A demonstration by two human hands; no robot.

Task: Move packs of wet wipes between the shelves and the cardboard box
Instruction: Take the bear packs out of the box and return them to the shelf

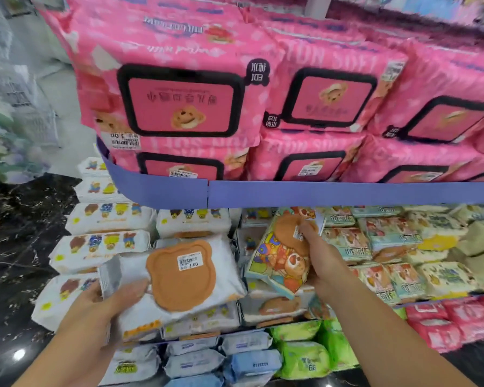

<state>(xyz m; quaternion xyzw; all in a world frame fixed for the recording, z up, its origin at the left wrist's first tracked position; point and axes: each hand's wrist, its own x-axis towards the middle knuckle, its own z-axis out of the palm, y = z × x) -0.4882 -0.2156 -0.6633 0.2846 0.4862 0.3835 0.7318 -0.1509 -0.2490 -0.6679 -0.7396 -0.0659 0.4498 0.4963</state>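
A shop, tiered purple-edged shelves (347,192) stacked with wet wipe packs (179,101), price stickers (125,139)

The price sticker (190,261) on the white pack (207,286) reads 3.00; a green pack (305,358) shows 66; a pink pack (333,79) shows "TON SOFT".

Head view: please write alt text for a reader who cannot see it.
The left hand holds a white wipes pack with an orange lid; the right hand grips a colourful cartoon pack. Pink packs sit on the purple-edged shelf above.
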